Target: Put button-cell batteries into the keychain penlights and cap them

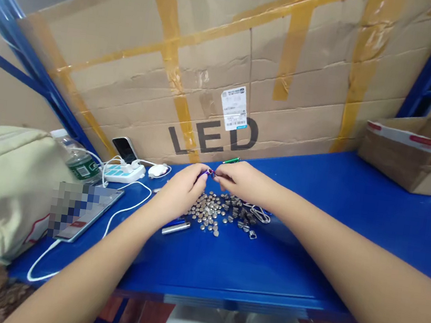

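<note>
My left hand [183, 192] and my right hand [245, 180] meet above the blue table. The left fingers pinch a small purple-blue tube [206, 172], and the right fingertips close at its right end on something too small to name. Beneath the hands lies a pile of small round silver discs [209, 208], like button cells. Right of them are several small dark metal pieces [244, 215]. A silver tube [175, 228] rests beside a blue tube [174, 222], partly under the left hand. Behind the right hand shows a green tube [231, 160].
A white cord bundle [260, 213] lies right of the pile. At left are a tablet [91, 214], a power strip [124, 172] with a phone [125, 149], a bottle [82, 162] and a pale bag [6, 181]. Behind stands a large carton [209, 86]; an open box [403, 154] is at right.
</note>
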`<action>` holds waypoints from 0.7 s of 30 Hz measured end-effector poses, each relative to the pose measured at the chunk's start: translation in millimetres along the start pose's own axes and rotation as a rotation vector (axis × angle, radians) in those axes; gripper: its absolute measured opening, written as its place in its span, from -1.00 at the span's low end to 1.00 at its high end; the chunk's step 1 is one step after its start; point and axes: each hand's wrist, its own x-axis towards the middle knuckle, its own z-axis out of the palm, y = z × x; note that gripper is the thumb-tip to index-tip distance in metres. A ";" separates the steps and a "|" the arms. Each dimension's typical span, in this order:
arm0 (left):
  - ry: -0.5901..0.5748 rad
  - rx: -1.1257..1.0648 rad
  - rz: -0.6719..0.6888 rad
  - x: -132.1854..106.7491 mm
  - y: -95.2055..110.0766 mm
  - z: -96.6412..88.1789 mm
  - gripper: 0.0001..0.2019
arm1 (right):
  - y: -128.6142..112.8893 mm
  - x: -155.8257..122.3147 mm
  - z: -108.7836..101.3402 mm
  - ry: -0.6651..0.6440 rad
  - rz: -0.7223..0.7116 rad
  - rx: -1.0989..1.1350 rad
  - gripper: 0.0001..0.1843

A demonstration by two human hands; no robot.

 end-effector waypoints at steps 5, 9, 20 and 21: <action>0.045 -0.242 -0.069 -6.2 -12.3 6.5 -0.68 | -20.4 -1.2 9.5 0.010 0.119 0.458 -0.94; 0.043 -0.220 -0.049 -11.0 -16.9 4.3 -0.73 | -28.9 -3.4 14.4 -0.083 0.240 0.591 -0.89; 0.245 0.694 0.247 -19.7 -15.3 -3.5 -0.74 | -27.3 -7.1 1.7 -0.118 0.072 -0.174 -0.69; 0.251 0.723 0.263 -20.4 -14.3 -3.4 -0.75 | -28.1 -7.2 2.0 -0.123 0.062 -0.185 -0.69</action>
